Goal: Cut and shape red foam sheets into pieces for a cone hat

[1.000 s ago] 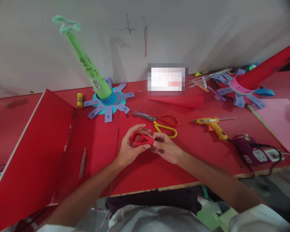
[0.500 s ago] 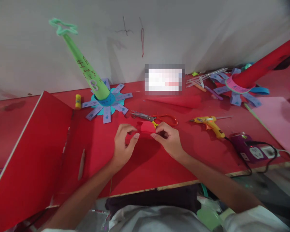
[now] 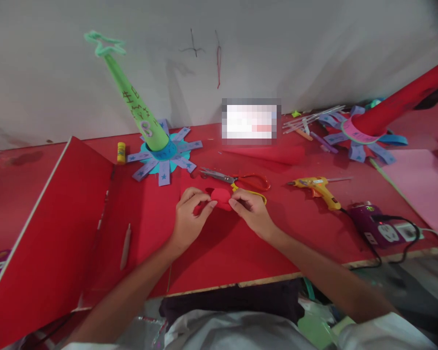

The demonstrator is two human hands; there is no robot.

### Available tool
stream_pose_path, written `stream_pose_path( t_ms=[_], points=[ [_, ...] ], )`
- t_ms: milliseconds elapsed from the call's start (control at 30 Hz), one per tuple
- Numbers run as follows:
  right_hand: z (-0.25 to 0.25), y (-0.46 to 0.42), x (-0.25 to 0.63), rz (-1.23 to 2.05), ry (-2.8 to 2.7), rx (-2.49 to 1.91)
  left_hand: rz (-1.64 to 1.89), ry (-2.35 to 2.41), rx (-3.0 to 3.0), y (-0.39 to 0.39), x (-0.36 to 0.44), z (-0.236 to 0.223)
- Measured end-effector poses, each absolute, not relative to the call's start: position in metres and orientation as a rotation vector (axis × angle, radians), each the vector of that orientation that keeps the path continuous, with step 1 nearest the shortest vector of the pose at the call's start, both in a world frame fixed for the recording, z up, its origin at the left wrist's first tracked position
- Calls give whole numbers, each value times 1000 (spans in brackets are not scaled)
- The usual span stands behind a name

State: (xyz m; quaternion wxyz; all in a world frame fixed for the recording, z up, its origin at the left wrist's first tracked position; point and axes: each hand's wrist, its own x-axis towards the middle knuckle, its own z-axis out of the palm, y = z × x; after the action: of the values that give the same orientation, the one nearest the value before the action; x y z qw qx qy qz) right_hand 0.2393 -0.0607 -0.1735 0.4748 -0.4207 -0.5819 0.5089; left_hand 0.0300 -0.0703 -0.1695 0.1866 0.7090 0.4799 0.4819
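Note:
A small curled strip of red paper [image 3: 221, 196] is stretched between my two hands, above the red tabletop. My left hand [image 3: 191, 214] pinches its left end between thumb and fingers. On the other side, my right hand [image 3: 252, 211] pinches the right end. Just beyond the hands lie scissors [image 3: 222, 176] with one red and one yellow handle; the yellow loop is partly behind my right hand. To the right rests a yellow glue gun [image 3: 316, 184] on its side, its cord running to a purple power socket [image 3: 377, 226].
A green paper cone [image 3: 142, 116] stands on a blue flower-shaped base, beside a yellow glue stick [image 3: 121, 153]. A red board [image 3: 51, 218] stands at the left near a pencil [image 3: 126, 247]. Pink paper [image 3: 419, 189] and a red cone [image 3: 405, 107] are at the right.
The red paper was a loop cradled in both hands; it has been turned and now shows a rounded face between the fingertips. My hands have moved slightly apart.

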Motion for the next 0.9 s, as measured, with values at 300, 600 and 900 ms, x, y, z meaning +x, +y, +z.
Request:
stream_pose_path(
  t_ms=[300, 600, 900],
  points=[
    [-176, -60, 242, 1298, -1271, -1105, 1327, 1053, 2227, -64, 23, -170],
    [-173, -59, 245, 1289, -1317, -1124, 1303, 1138, 2093, -64, 14, -170],
    [-181, -56, 242, 1087, -1676, -1124, 1165, 1154, 1632, -61, 31, -181]
  ],
)
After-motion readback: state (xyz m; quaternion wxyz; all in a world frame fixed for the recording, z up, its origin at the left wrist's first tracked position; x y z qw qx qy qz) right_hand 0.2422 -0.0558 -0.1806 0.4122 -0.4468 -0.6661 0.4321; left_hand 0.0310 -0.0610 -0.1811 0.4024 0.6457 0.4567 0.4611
